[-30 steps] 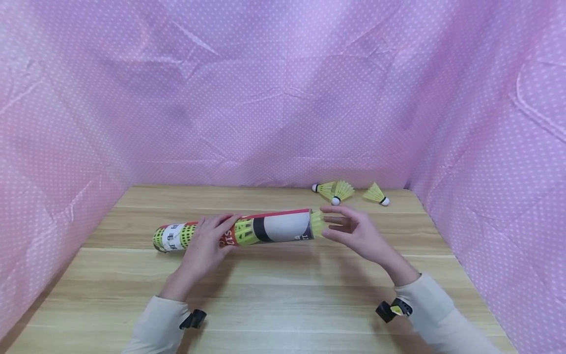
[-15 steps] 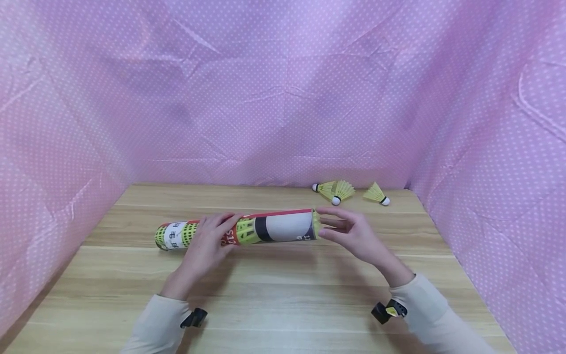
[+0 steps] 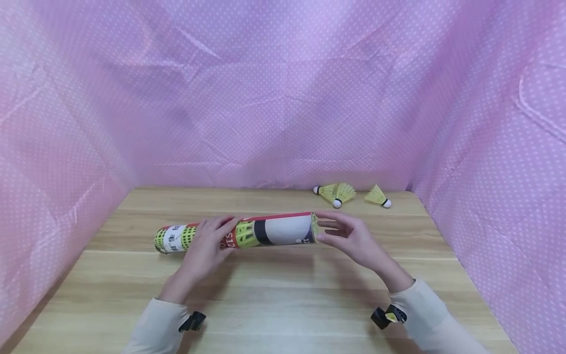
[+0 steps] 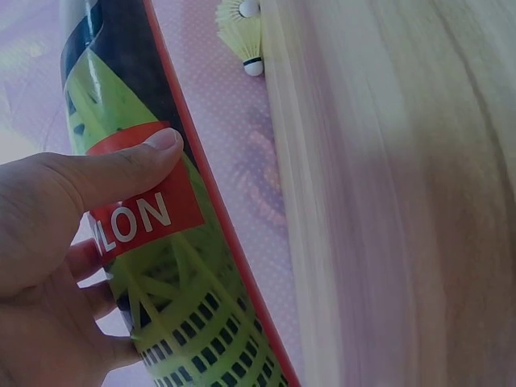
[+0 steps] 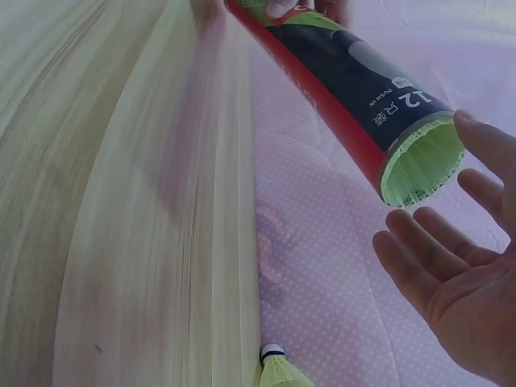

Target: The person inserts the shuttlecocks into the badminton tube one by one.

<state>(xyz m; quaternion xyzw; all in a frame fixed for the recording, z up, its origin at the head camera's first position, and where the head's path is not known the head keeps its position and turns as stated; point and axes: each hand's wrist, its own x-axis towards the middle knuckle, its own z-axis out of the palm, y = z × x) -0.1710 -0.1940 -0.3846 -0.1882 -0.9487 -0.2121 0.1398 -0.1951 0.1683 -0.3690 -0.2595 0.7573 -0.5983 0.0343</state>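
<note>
My left hand [image 3: 204, 251] grips a shuttlecock tube [image 3: 285, 230] around its middle and holds it nearly level over the wooden table, its mouth facing right. In the left wrist view the thumb lies across the red label [image 4: 181, 216]. The pale yellow-green skirt of a shuttlecock [image 5: 426, 164] fills the tube's mouth, about level with the rim. My right hand [image 3: 357, 242] is at that mouth with fingers spread and fairly straight. Its thumb [image 5: 486, 145] is at the rim in the right wrist view; whether it touches is hard to tell. The shuttlecock's cork is hidden inside.
At the back right of the table [image 3: 274, 295] lie two overlapping yellow shuttlecocks [image 3: 344, 192] and a single shuttlecock [image 3: 376, 195]. Pink dotted cloth [image 3: 283, 123] hangs behind and along both sides of the table.
The shuttlecock skirt that stuck out of the tube's mouth has gone in to about the rim. My right hand has moved slightly left with it; the left hand keeps its grip.
</note>
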